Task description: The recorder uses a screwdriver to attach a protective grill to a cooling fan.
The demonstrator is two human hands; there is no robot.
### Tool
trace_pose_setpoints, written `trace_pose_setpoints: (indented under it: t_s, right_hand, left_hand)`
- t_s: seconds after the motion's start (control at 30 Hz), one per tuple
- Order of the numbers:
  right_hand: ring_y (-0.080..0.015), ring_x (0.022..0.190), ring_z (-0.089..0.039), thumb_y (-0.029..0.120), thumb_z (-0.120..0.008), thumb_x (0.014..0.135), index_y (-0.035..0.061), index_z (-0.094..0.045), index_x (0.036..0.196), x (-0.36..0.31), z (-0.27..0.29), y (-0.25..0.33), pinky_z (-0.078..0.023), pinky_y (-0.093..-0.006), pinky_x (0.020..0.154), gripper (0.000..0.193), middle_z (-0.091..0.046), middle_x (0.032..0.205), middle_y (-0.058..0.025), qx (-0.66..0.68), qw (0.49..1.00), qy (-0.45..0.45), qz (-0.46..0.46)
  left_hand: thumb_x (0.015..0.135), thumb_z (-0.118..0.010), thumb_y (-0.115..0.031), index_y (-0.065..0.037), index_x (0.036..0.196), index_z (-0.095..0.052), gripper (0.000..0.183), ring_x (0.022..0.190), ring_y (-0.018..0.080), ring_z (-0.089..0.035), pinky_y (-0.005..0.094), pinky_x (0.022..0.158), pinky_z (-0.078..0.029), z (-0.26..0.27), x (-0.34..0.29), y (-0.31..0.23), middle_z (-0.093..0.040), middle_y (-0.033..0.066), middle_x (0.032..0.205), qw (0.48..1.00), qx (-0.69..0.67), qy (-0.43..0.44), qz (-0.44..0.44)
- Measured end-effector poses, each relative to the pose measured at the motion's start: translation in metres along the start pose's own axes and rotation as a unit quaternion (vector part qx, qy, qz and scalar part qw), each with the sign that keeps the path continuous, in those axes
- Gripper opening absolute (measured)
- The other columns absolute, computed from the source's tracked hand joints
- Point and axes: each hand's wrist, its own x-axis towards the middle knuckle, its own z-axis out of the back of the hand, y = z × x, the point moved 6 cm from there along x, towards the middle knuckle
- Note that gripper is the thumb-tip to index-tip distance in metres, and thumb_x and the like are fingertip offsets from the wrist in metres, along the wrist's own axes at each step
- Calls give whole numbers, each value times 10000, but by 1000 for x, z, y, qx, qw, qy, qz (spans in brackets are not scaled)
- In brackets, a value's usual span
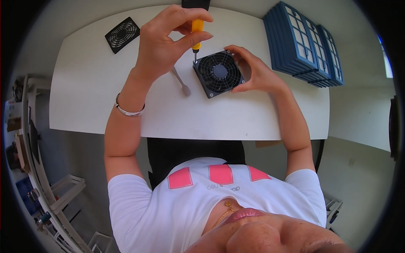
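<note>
A black square cooling fan point(219, 71) with a round wire guard lies on the white table, turned at an angle, with silver screws at its corners. My left hand point(168, 40) is closed around the yellow handle of a screwdriver point(197, 26). The screwdriver stands nearly upright, its tip at the screw point(195, 62) in the fan's left corner. My right hand point(257, 74) grips the fan's right side, thumb at the near edge and fingers at the far corner. Beside the fan, partly under my left wrist, lies a grey tool with a flat rounded end point(186, 90).
A black square grille cover point(122, 35) lies at the table's far left. Stacked blue frames with white panels point(301, 42) stand at the far right. Beyond the screwdriver, a black object point(195, 4) sits at the table's far edge. A shelf rack point(55, 198) stands on the left.
</note>
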Motion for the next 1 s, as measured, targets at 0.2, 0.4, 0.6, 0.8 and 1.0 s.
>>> trace_pose_setpoints:
  t_s: [0.2,0.4,0.6,0.8,1.0]
  right_hand:
    - [-226,1097,-518,229,-940,544,110,-417,1421,0,0,-1,-453,-335,951,1028,-518,1277,-68,-5,1000,-2,0]
    - [-227,1047,-524,239,-942,534,105,-427,1413,0,0,3,-459,-332,943,1027,-533,1255,-73,-2,1000,-1,-8]
    - [-221,989,-530,220,-920,527,86,-447,1397,-2,-1,11,-463,-333,932,1000,-553,1226,-75,-3,1000,17,-5]
    - [-240,946,-532,230,-904,526,83,-452,1392,-4,-13,25,-466,-346,929,988,-562,1244,-88,12,998,50,25]
    - [-290,1020,-545,275,-910,539,77,-430,1399,-5,-13,23,-460,-376,951,1005,-541,1268,-126,0,998,38,56]
  left_hand:
    - [815,-763,-108,-117,1173,-652,376,870,148,-697,264,823,-580,-1,0,0,-696,46,982,994,-82,59,38]
    - [895,-682,-98,-109,1215,-580,336,975,191,-708,296,894,-566,-5,-2,1,-700,70,1042,982,-148,107,43]
    - [932,-645,-100,-79,1208,-566,288,1009,238,-700,321,907,-563,-1,-4,6,-695,101,1063,980,-186,62,43]
    - [931,-638,-50,-45,1186,-543,272,1014,268,-693,354,894,-572,7,-5,2,-687,140,1068,973,-221,-40,55]
    - [895,-682,-36,-40,1157,-548,295,999,240,-704,320,884,-581,-22,-5,-12,-700,133,1050,963,-264,6,54]
